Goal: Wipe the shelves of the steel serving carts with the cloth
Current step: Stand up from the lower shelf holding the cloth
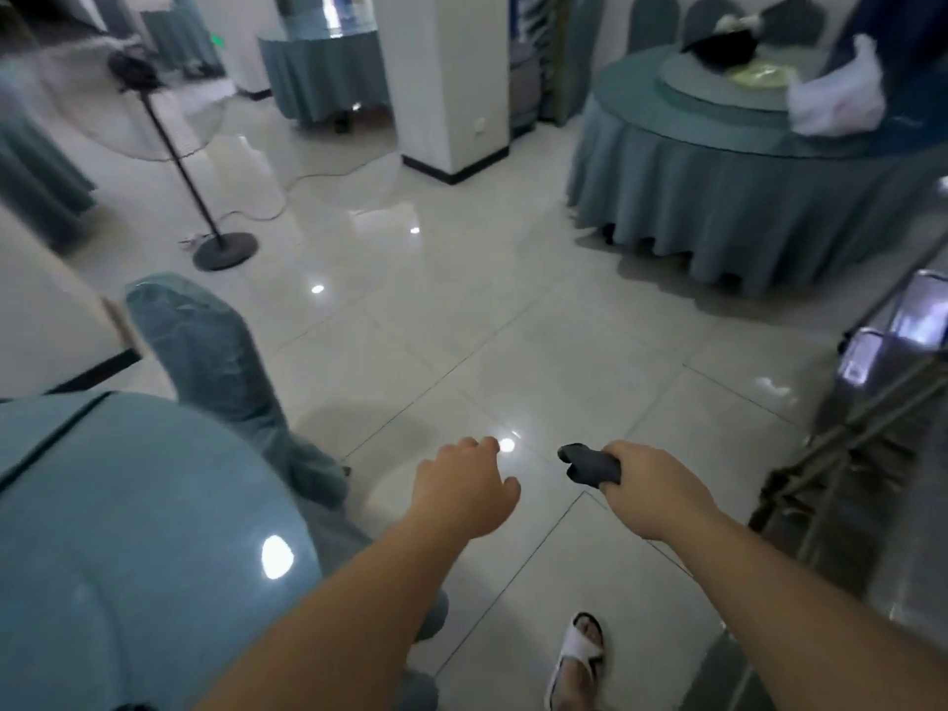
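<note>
Bunched in the right hand [649, 482], the soft, light cloth [590, 464] is gripped mid-wad. The left hand [464, 484] is held loose and empty; the cart [872, 382] is seen at right.

Floor [461, 310]: pale glazed tile, highly glossy, mirrors ceiling lights. Cloth [590, 463], centre bottom: dark, matt, soft fabric. Cart [872, 402], right edge: bare polished steel, reflective, blurred. Round table [718, 197], upper right: teal woven drape, matt, pleated. Chair cover [205, 351], left: teal fabric, slight sheen.
</note>
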Motion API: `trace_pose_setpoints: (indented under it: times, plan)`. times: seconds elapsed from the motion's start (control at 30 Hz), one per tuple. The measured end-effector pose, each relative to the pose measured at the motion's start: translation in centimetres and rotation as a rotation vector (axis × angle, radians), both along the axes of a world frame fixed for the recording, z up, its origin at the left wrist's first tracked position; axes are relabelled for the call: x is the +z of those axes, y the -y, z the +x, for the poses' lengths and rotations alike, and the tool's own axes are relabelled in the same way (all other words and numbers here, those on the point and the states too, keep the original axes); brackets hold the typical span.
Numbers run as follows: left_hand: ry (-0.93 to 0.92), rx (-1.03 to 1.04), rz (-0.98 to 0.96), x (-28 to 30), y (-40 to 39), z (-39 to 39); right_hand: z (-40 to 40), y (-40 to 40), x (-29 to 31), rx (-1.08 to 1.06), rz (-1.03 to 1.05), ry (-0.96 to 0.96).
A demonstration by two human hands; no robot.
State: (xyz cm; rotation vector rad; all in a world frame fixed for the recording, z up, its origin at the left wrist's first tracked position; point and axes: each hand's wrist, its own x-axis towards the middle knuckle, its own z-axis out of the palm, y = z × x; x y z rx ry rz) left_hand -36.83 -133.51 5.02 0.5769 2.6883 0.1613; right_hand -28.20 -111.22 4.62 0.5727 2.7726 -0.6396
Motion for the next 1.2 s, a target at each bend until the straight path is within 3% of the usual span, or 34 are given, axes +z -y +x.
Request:
trace_pose_setpoints:
  times: [0.37,0.6,0.93,1.2]
  plan:
    - [-0.008,-0.19,-0.062,1.8,-18.2,-12.7,-10.0,-17.9,1.0,-0.216,-0.023,-0.078]
    - [0.037,-0.364,-0.092,0.3,-28.4,-20.0,-12.8,-24.7,-1.0,-0.392,-0.072,-0.07]
    - [0.107,-0.817,-0.11,-3.6,-46.0,-30.8,-11.6,-32.7,-4.4,-0.987,-0.091,-0.01]
    - [0.109,-1.163,-0.14,-4.3,-59.5,-29.3,-7.6,-30.8,-6.3,-1.401,-0.171,0.01]
